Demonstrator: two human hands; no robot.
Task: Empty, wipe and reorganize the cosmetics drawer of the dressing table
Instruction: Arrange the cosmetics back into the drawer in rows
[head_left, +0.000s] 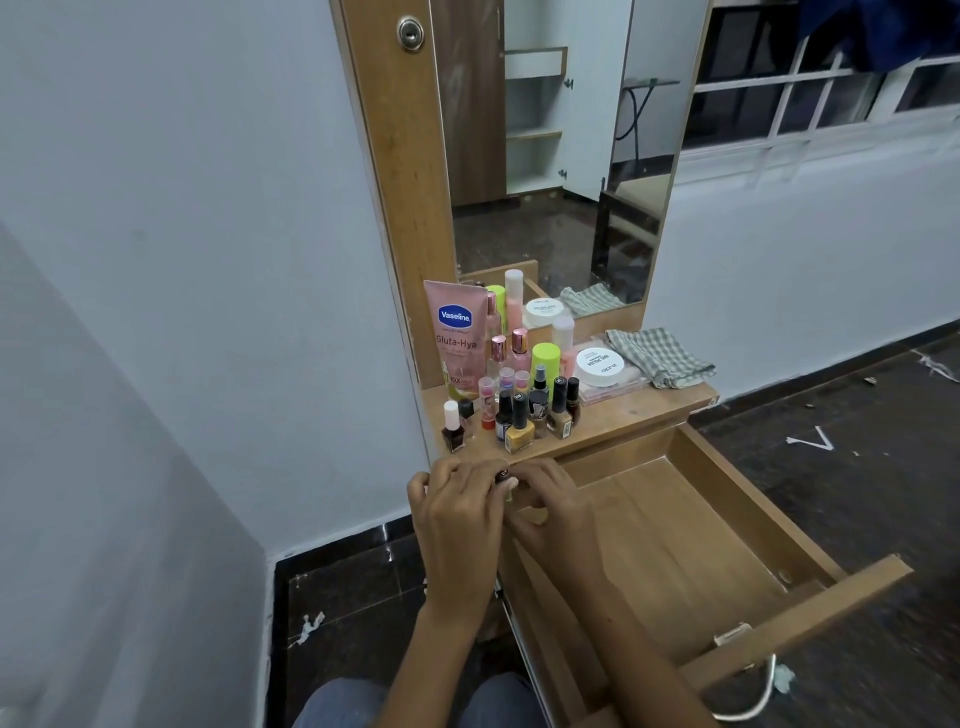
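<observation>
Left hand and right hand together, fingers curled, pinching between them.

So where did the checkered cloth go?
The checkered cloth lies on the right end of the dressing table top, beside the white round jar, below the mirror.

One pink tube, one white-lidded jar, one checked cloth, one open drawer, two hands.
</observation>
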